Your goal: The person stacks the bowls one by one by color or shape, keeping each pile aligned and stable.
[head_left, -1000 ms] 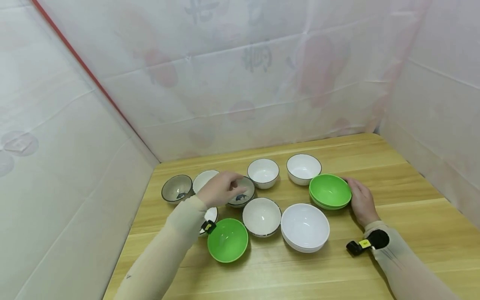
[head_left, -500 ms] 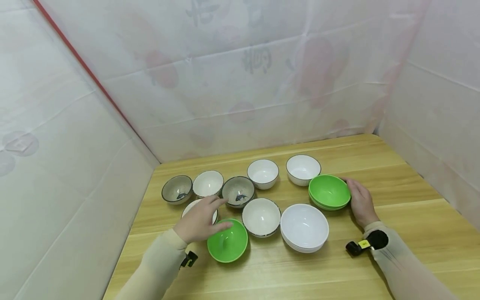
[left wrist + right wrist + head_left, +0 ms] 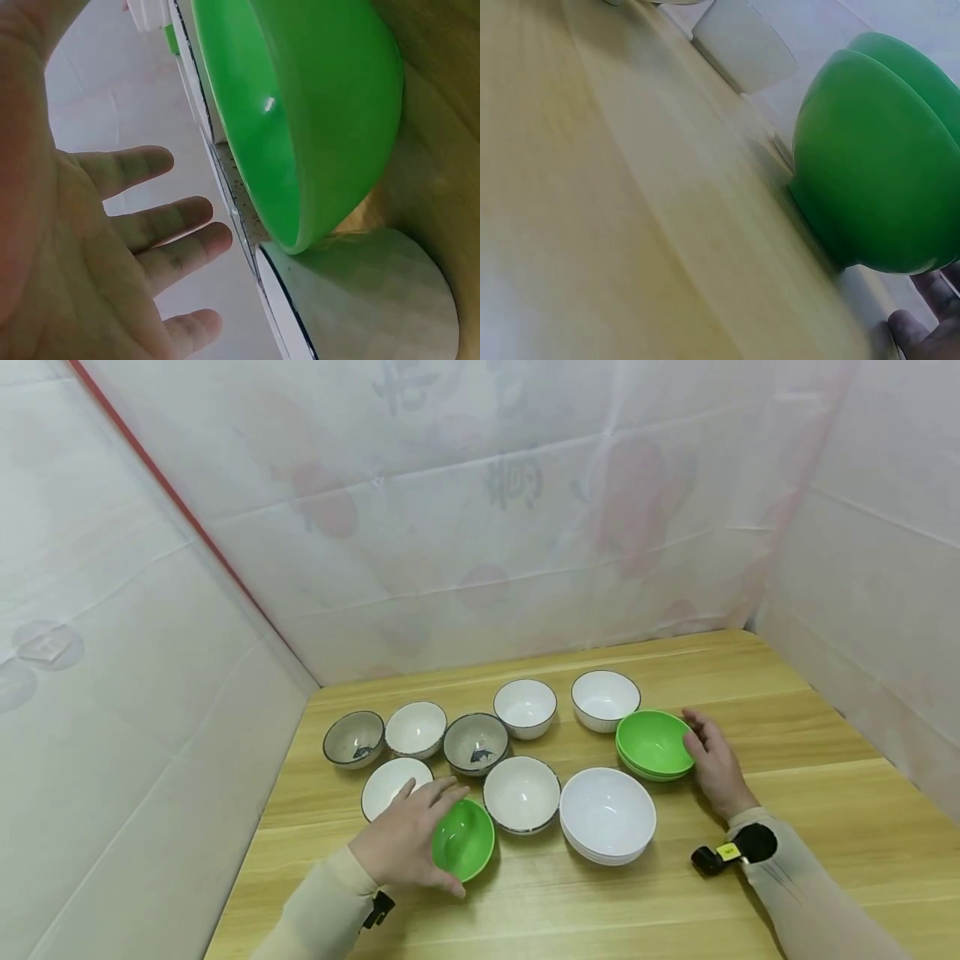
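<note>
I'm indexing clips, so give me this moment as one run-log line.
left hand: spread over lone green bowl | right hand: beside stacked green bowls, contact unclear | stacked white bowls: upright on table

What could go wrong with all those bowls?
Maybe two things. The left fingers are spread near the green bowl, which sits close to a white bowl, so lifting it could bump that one. The right fingers are at the green stack; its top bowl might slip if tilted.

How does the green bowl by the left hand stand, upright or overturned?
The green bowl stands upright: the head view shows its inside, and the left wrist view its rim away from the table.
</note>
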Tool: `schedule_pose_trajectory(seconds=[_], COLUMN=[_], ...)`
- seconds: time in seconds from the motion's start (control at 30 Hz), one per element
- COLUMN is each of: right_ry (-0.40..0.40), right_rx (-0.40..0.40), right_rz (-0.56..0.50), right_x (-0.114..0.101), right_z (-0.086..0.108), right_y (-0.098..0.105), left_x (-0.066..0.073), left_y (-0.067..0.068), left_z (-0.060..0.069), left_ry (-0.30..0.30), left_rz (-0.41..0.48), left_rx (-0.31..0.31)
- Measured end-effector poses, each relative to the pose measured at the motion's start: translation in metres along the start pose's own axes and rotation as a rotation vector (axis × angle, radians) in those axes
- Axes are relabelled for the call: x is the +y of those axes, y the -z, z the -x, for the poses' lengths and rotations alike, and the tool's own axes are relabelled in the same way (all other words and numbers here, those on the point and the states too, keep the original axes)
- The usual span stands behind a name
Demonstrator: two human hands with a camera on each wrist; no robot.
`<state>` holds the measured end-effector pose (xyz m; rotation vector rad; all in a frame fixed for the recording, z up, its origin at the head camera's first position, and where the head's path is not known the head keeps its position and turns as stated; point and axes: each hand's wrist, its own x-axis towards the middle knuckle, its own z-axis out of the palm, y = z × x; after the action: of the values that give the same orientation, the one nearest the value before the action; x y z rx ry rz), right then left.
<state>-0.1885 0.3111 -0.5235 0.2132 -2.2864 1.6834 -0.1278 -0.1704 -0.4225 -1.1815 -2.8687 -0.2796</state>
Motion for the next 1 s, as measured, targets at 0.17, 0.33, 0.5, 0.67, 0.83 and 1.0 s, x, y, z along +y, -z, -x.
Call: schedule_pose_trajectory(seconds=[0.17, 0.33, 0.5, 0.67, 0.83, 1.0], right_ry=[0.043, 0.038, 0.029, 0.031, 0.03, 0.01], right_rx=[-0.047, -0.064, -0.064, -0.074, -0.075, -0.071], right_rz=[0.019, 0.039, 0.079, 0.075, 0.068, 0.072], right_x=[-0.0026, -0.0017, 0.0011, 0.0003, -0.004, -0.0053], right_z=[0.0022, 0.003, 0.0022, 0.0019, 0.0032, 0.0038], right_y=[-0.0024, -0.0023, -0.0011, -0.0011, -0.0011, -0.0012], left_x=[0.0008, 0.0009, 0.0018, 0.0027, 0.0033, 0.0039], left_y=[-0.0034, -0.005, -0.0061, -0.0081, -0.0094, -0.0096], left_z=[0.0006, 0.001, 0.0017, 0.0026, 0.0022, 0.0022], left_ry=[-0.006, -0.006, 0.001, 0.011, 0.001, -0.007], left_rz=[-0.046, -0.068, -0.089, -0.1, -0.102, -0.107], left_rx=[-0.015, -0.042, -0.067, -0.101, -0.082, -0.066])
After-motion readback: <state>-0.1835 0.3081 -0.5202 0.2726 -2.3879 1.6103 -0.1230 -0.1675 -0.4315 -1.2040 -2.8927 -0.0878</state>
